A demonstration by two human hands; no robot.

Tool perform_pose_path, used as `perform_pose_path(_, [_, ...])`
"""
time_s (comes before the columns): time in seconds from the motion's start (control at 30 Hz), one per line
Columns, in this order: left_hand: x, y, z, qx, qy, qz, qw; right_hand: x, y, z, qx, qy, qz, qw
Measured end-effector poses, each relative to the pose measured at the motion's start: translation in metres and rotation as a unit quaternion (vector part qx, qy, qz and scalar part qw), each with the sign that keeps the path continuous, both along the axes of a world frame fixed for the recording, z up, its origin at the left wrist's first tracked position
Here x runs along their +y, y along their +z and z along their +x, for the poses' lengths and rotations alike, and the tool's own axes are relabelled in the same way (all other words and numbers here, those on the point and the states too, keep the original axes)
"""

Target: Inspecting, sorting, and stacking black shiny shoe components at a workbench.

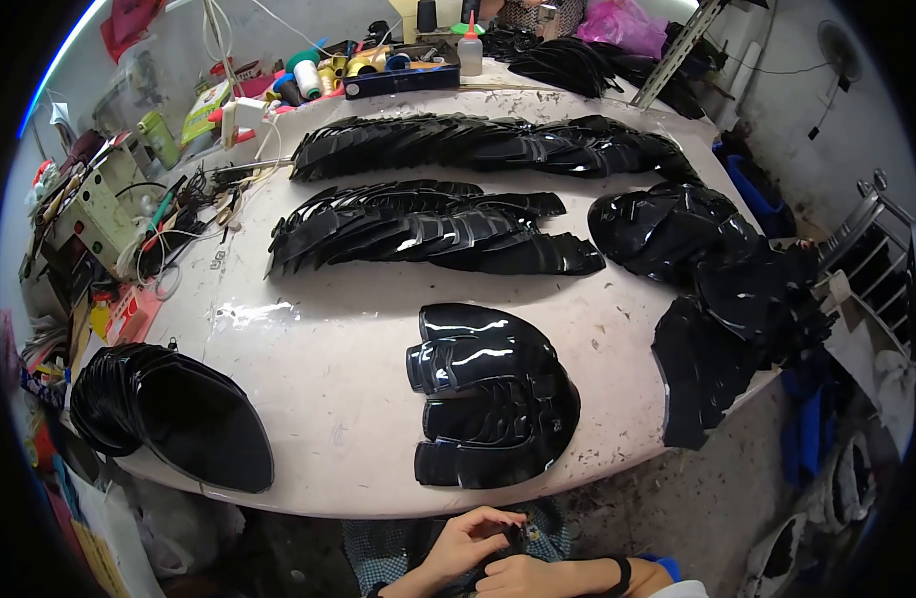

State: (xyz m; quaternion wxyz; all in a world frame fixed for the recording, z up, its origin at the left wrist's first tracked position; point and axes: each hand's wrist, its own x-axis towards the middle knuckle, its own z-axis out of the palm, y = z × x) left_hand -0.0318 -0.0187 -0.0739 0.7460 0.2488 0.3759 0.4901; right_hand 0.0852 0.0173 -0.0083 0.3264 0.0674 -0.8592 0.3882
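Low at the front, below the table edge, my left hand [471,538] and my right hand [523,576] are close together over a checked cloth on my lap [373,553]. Between them is a dark, black piece [515,539], mostly covered by my fingers, so its kind cannot be made out. The left fingers are bent over its top, and the right fingers curl in from below. Nearest to them on the table lies a fanned arc of glossy black sheet pieces [563,399]. A stack of overlapping rounded black pieces [204,419] sits at the left front corner.
Two long rows of overlapping glossy black pieces [428,239] cross the pale table [328,399]. More black pieces [712,359] hang over its right edge. Thread spools in a dark tray [403,80] and a red-tipped bottle [470,55] stand at the back. Tools and cables clutter the left.
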Motion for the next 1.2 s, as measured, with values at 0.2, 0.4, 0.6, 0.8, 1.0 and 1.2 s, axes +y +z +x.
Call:
perform_pose_path(0.2, [-0.006, -0.003, 0.001, 0.014, 0.118, 0.038, 0.992, 0.007, 0.001, 0.015, 0.022, -0.256, -0.073, 0.964])
perform_pose_path(0.4, [-0.007, 0.011, -0.006, 0.01, 0.117, 0.077, 0.99, 0.018, -0.025, 0.026, -0.136, -0.226, -0.435, 0.861])
perform_pose_path(0.6, [-0.011, 0.008, -0.009, -0.095, 0.062, 0.108, 0.988, 0.015, -0.039, 0.033, -0.125, -0.056, -0.619, 0.773])
perform_pose_path(0.8, [-0.014, 0.013, -0.024, -0.153, -0.006, 0.075, 0.985, 0.019, -0.042, 0.03, -0.072, 0.045, -0.681, 0.727])
perform_pose_path(1.0, [-0.011, 0.07, -0.054, 0.189, -0.041, 0.139, 0.971, 0.011, -0.063, 0.066, -0.179, 0.089, -0.749, 0.631])
perform_pose_path(1.2, [-0.046, 0.084, -0.087, 0.47, 0.156, 0.235, 0.836, 0.018, -0.062, 0.062, -0.109, 0.122, -0.767, 0.62])
